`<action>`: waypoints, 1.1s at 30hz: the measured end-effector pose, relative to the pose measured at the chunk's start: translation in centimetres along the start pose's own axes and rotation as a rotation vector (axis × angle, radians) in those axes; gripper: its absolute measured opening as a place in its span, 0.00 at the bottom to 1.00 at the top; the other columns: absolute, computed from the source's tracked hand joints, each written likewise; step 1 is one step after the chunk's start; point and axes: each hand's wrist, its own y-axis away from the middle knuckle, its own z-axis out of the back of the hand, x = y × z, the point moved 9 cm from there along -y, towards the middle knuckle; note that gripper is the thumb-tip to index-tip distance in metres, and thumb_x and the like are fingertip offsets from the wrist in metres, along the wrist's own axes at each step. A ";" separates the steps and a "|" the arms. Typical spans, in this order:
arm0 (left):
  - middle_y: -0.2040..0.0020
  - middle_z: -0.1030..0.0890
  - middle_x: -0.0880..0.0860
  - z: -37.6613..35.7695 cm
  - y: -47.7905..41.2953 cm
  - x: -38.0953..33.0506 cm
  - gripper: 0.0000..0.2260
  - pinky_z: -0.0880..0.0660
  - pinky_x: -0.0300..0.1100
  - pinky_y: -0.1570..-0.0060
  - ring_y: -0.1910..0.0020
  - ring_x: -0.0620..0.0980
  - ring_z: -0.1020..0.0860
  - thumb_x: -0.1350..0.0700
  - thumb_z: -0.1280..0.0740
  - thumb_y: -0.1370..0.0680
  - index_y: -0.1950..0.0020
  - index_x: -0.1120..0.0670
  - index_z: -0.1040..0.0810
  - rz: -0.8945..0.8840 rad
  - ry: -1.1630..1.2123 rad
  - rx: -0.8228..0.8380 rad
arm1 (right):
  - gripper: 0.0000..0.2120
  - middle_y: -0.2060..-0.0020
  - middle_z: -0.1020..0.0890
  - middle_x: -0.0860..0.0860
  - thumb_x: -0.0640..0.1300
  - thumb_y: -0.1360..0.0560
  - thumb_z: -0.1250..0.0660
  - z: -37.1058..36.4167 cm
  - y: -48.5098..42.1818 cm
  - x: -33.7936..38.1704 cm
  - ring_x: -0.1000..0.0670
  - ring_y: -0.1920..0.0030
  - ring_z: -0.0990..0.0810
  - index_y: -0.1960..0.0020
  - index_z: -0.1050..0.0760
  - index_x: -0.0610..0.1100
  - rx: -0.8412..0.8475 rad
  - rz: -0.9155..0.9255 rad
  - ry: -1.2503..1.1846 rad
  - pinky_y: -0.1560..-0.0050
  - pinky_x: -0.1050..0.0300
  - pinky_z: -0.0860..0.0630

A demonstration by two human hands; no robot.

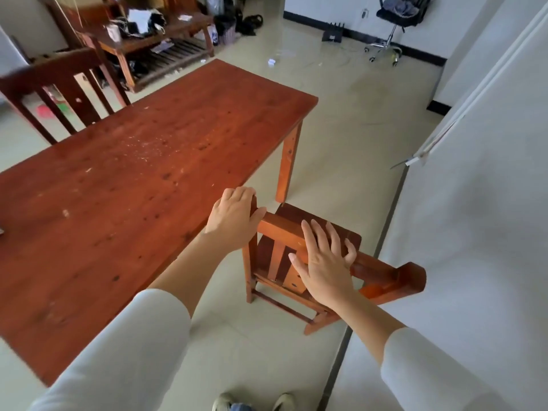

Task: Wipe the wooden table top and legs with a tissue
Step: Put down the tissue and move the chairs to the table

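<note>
A long reddish wooden table (142, 161) fills the left and middle of the view, its top speckled with pale crumbs and dust. One table leg (289, 161) shows at the far right corner. A wooden chair (382, 277) stands beside the table's right edge. My left hand (234, 218) grips the chair's left back post. My right hand (324, 259) lies flat with fingers spread on the chair's top rail. No tissue is in view.
A second wooden chair (56, 84) stands at the table's far left side. Behind it is a cluttered wooden bench (160, 34). An office chair (391, 25) stands at the back right. A white wall (474, 218) runs close along the right. My shoes (252, 403) are on the tiled floor.
</note>
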 end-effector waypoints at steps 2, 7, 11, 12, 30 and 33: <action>0.34 0.30 0.49 0.1 1.7 0.2 0.18 0.36 0.49 0.36 0.34 0.51 0.37 0.44 0.45 0.21 0.35 0.52 0.33 0.024 0.005 -0.024 | 0.29 0.32 0.27 0.50 0.64 0.24 0.52 -0.3 0.5 -0.2 0.44 0.32 0.30 0.28 0.38 0.51 0.025 0.059 0.014 0.38 0.37 0.36; 0.36 0.29 0.49 0.3 5.8 -0.2 0.19 0.35 0.47 0.38 0.36 0.50 0.37 0.43 0.45 0.21 0.36 0.53 0.31 0.057 0.017 -0.060 | 0.28 0.26 0.39 0.56 0.65 0.23 0.58 -0.2 1.3 -1.3 0.50 0.25 0.46 0.25 0.48 0.58 0.097 0.210 -0.037 0.30 0.40 0.50; 0.41 0.27 0.48 -0.1 9.0 -0.7 0.19 0.35 0.45 0.40 0.40 0.49 0.35 0.42 0.43 0.22 0.38 0.53 0.29 0.086 0.092 -0.111 | 0.24 0.25 0.45 0.59 0.61 0.21 0.60 0.0 0.9 -2.7 0.54 0.25 0.53 0.25 0.53 0.63 0.133 0.311 -0.052 0.30 0.46 0.57; 0.41 0.26 0.48 -0.3 9.6 -0.9 0.20 0.34 0.45 0.40 0.40 0.49 0.35 0.41 0.43 0.23 0.39 0.53 0.29 0.094 0.114 -0.117 | 0.23 0.24 0.46 0.59 0.61 0.21 0.62 -0.1 0.5 -3.0 0.54 0.24 0.54 0.26 0.54 0.63 0.151 0.336 -0.046 0.29 0.46 0.57; 0.38 0.27 0.49 -2.1 10.1 -2.6 0.23 0.28 0.38 0.49 0.45 0.48 0.26 0.42 0.38 0.23 0.32 0.49 0.37 0.126 0.226 0.066 | 0.39 0.25 0.39 0.51 0.73 0.29 0.59 1.1 -3.3 -4.8 0.49 0.24 0.51 0.30 0.32 0.52 0.143 0.210 -0.129 0.27 0.41 0.55; 0.39 0.27 0.49 -2.5 9.7 -2.4 0.24 0.28 0.36 0.50 0.46 0.48 0.26 0.46 0.33 0.25 0.33 0.50 0.36 0.139 0.268 0.105 | 0.39 0.27 0.36 0.52 0.74 0.31 0.55 0.4 -2.9 -4.2 0.50 0.25 0.46 0.30 0.34 0.52 0.196 0.356 -0.116 0.28 0.44 0.53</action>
